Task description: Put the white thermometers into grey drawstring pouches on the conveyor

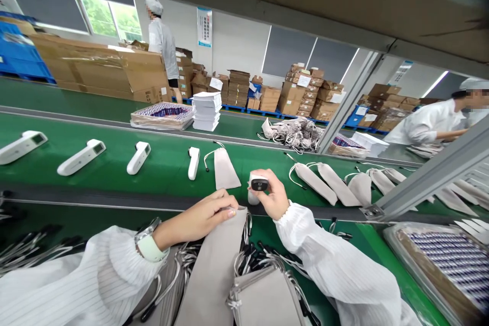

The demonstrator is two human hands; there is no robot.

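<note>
My left hand (200, 216) pinches the top edge of a grey drawstring pouch (216, 270) that hangs down toward me. My right hand (269, 196) grips a white handheld thermometer (256, 186) upright, its dark screen facing me, just right of the pouch's mouth. Under both hands lies a stack of grey pouches (263, 298) with black cords. A flat grey pouch (225, 169) lies on the green belt (114, 178) just beyond my hands, beside another white thermometer (193, 162).
Three more white thermometers (82, 156) lie spaced along the belt to the left. Filled grey pouches (328, 181) lie on the right. A tray of striped packets (451, 260) sits at the lower right. Two co-workers stand beyond, among cardboard boxes (103, 69).
</note>
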